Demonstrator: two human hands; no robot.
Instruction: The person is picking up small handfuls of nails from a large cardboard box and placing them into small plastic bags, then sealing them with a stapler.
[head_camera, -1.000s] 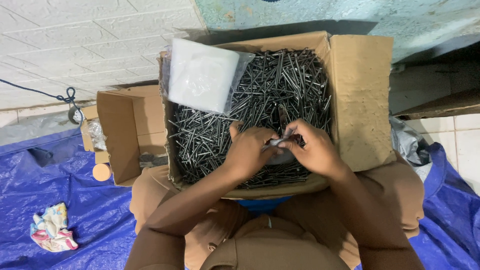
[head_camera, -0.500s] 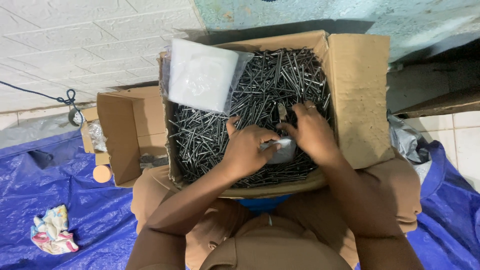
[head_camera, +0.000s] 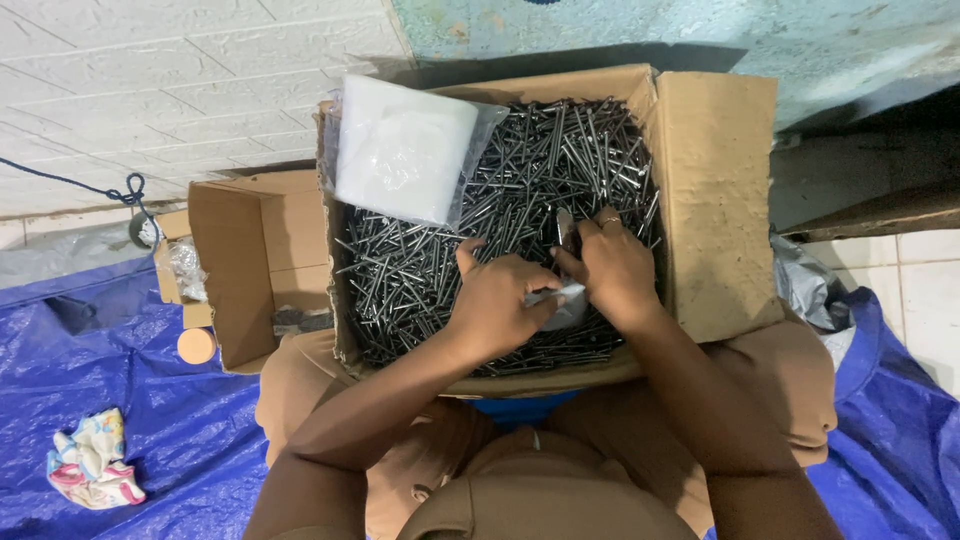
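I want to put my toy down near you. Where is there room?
Bare blue tarp lies between the small box and the crumpled cloth. The big box is crowded with nails, both hands and a stack of plastic bags.

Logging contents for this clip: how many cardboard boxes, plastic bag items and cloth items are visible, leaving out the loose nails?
Cardboard boxes: 2, the big box of nails and the smaller open box
Plastic bag items: 2, the stack of clear bags and the small bag between the left hand and right hand
Cloth items: 1, the patterned rag
Total: 5
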